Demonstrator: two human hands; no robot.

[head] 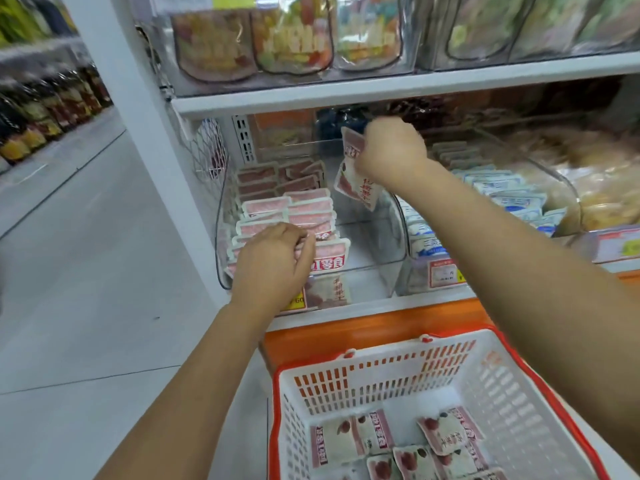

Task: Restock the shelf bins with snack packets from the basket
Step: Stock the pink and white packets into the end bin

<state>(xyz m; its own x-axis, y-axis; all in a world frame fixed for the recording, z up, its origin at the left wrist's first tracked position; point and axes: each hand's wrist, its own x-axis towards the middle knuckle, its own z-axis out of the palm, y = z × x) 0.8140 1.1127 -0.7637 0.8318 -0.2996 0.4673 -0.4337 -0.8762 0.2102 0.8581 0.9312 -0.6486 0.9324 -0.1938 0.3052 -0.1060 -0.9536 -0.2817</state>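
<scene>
Right hand grips packets at 12 o'clock over bin; left hand pinches stocked row; basket at 5 o'clock.

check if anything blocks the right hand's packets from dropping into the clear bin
Nothing visible does. The right hand holds the packets over the bare right side of the clear bin; the left hand rests on the stacked packets at its left.

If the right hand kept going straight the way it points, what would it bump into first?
Probably the dark packets at the shelf's back. The right hand, gripping the held packets, aims roughly there. Depth is unclear.
</scene>
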